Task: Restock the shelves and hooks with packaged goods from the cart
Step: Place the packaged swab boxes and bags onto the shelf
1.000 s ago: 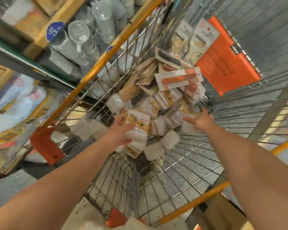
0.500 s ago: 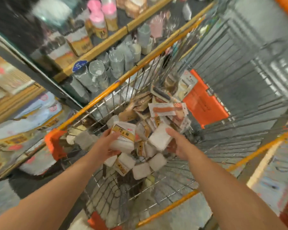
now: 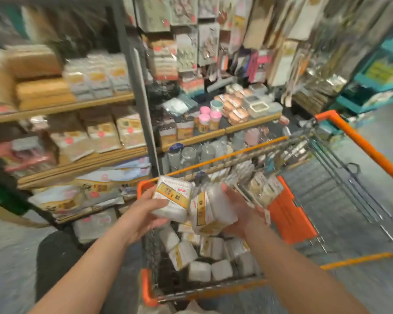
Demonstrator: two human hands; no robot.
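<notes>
While the left hand [image 3: 143,214] grips one white packet [image 3: 171,201] above the cart [image 3: 288,219], the right hand [image 3: 241,214] clasps two more packets [image 3: 212,211], shelves [image 3: 77,107] beyond blurred.

A white packet with a yellow label [image 3: 171,201] sits tilted in the left hand [image 3: 143,214] above the wire cart [image 3: 359,143]. A second white packet [image 3: 213,209] stands upright in the right hand [image 3: 243,214]. More white packets [image 3: 200,259] lie jumbled in the cart's near end.
</notes>
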